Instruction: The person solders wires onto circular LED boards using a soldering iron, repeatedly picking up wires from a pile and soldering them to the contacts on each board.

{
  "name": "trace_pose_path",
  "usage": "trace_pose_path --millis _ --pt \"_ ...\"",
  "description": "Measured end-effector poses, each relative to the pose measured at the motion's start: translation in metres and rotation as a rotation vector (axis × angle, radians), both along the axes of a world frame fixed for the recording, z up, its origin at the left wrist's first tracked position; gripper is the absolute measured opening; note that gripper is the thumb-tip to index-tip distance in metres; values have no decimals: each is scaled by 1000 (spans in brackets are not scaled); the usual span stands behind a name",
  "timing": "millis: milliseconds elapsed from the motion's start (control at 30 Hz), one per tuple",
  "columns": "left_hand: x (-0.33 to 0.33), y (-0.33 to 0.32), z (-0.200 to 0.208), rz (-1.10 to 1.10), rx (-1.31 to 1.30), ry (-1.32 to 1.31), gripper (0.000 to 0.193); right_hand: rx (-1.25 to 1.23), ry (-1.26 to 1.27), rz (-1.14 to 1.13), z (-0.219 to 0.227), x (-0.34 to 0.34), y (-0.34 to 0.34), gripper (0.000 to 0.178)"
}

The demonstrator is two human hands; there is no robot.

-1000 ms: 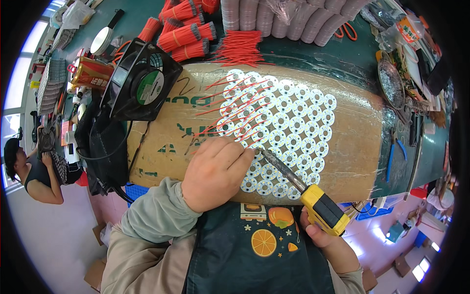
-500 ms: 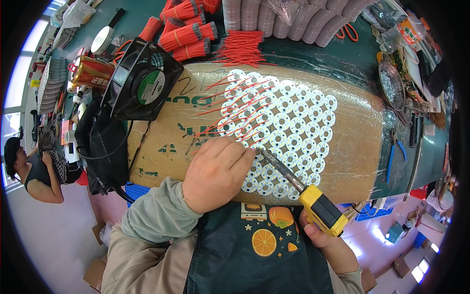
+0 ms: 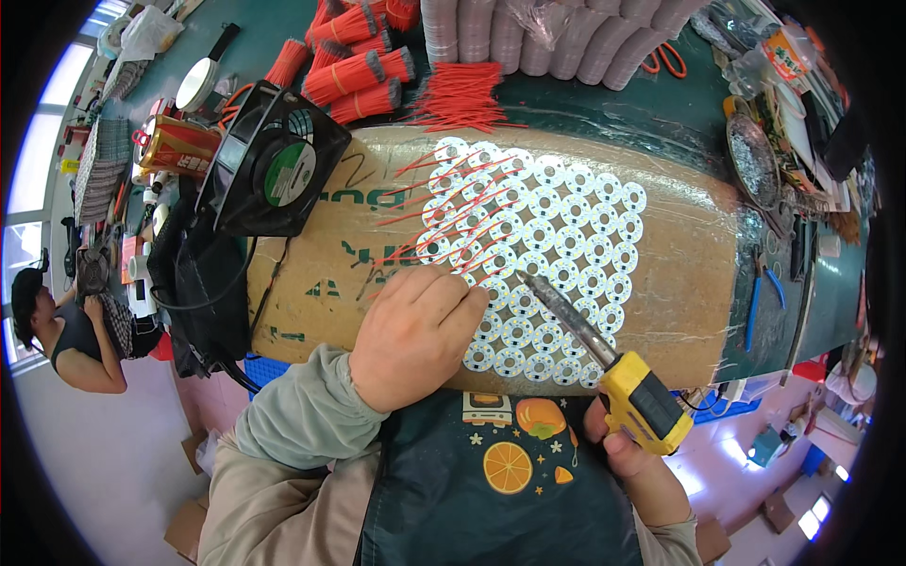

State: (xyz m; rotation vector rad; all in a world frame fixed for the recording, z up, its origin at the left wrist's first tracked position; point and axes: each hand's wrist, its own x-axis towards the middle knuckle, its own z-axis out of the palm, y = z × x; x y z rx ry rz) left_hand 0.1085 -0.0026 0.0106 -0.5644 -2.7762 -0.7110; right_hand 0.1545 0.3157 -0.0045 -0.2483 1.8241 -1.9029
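Observation:
Ring-shaped white LED boards [image 3: 570, 242] lie in close rows on a cardboard sheet [image 3: 684, 274]. Thin red wires [image 3: 451, 219] slant across the boards of the left columns. My left hand [image 3: 415, 330] is closed in a pinch at the left edge of the rows, palm down; its fingertips and whatever they hold are hidden behind the knuckles. My right hand [image 3: 618, 443] grips a yellow and black soldering gun [image 3: 645, 401] from below. The gun's metal barrel points up and left, its tip over the boards, a short way right of my left fingers.
A black fan [image 3: 278, 160] stands left of the boards. Behind them lie a pile of loose red wires [image 3: 460, 94], bundled red wires [image 3: 344, 77] and stacked grey discs [image 3: 514, 38]. Blue-handled pliers [image 3: 755, 302] and a round dish [image 3: 752, 160] lie right. Another person [image 3: 71, 330] sits far left.
The soldering gun has moved right and slightly up, its tip drawing away from my left fingers. My left hand has stayed almost where it was, still pinched.

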Motion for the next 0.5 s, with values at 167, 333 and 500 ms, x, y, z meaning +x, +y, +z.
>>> trace_pose_path --millis 167,333,500 --pt "-3 -5 15 -34 7 -57 27 -195 -162 -255 10 -16 -7 78" --pt "-42 -26 34 -64 -199 74 17 -272 -175 -361 11 -33 -11 77" --pt "-111 -40 16 102 -336 123 12 -303 -145 -334 4 -37 -10 75"
